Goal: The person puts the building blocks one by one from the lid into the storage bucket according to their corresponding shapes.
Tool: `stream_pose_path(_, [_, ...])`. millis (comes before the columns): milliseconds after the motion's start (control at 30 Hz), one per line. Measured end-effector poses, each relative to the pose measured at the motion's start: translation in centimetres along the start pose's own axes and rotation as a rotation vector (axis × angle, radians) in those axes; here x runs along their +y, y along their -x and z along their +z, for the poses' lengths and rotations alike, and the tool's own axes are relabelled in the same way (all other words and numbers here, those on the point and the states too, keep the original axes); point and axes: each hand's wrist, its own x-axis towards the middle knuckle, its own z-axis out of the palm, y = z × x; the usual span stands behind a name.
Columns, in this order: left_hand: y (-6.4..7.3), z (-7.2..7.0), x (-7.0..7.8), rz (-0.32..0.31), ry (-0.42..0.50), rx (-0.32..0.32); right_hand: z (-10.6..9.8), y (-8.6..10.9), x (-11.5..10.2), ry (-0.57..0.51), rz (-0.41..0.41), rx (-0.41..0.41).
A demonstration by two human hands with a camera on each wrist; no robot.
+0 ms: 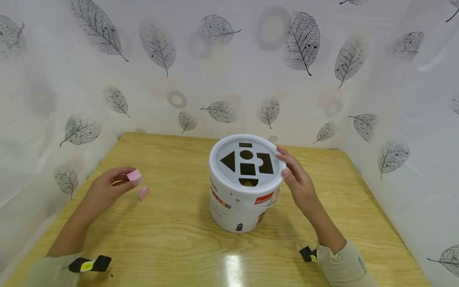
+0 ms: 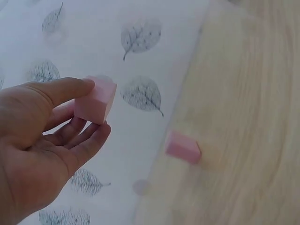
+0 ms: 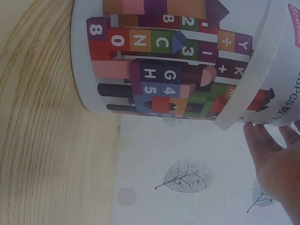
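Note:
My left hand (image 1: 109, 186) pinches a pink block (image 2: 96, 101) between thumb and fingers, held up off the table at the left. Just beyond it lies a second pink block (image 1: 144, 193) on the tabletop. In the middle stands a white bucket (image 1: 229, 207) with a lid (image 1: 226, 175) cut with several shaped holes: triangle, circle, square, rectangle and others. My right hand (image 1: 299, 179) rests its fingertips on the right rim of the lid, fingers spread rather than curled. In the right wrist view, the bucket's side shows printed letter and number blocks.
The wooden table (image 1: 172, 239) runs back to a white curtain (image 1: 229, 79) with leaf prints, which also closes in both sides. A thin handle (image 1: 274, 202) hangs at the bucket's front right. Dark straps (image 1: 90, 264) with a yellow tag sit at the sleeve cuffs.

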Motion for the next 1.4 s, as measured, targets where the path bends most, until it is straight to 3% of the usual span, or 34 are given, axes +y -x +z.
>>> stream_pose_path(333, [-0.7,1.3,6.0,0.055,0.18,-0.089,0.0,0.0,0.1,-0.01,-0.01,-0.001])
stream_pose_path(767, [-2.8,3.5,12.5,0.231,0.341,-0.179,-0.2,0.0,0.1,-0.011,-0.011,-0.004])
stream_pose_path(933, [-3.4,4.3,14.6,0.304,0.348,-0.203,-0.1,0.0,0.2,-0.015,-0.008,-0.011])
stream_pose_path(1167, [-4.4,4.8,17.7,0.473,0.309,-0.212,-0.2,0.0,0.1,-0.001,0.001,-0.012])
stream_pose_path(1400, [-5.0,5.5,20.2,0.538,0.29,-0.236,-0.1,0.0,0.1,-0.008,-0.005,-0.009])
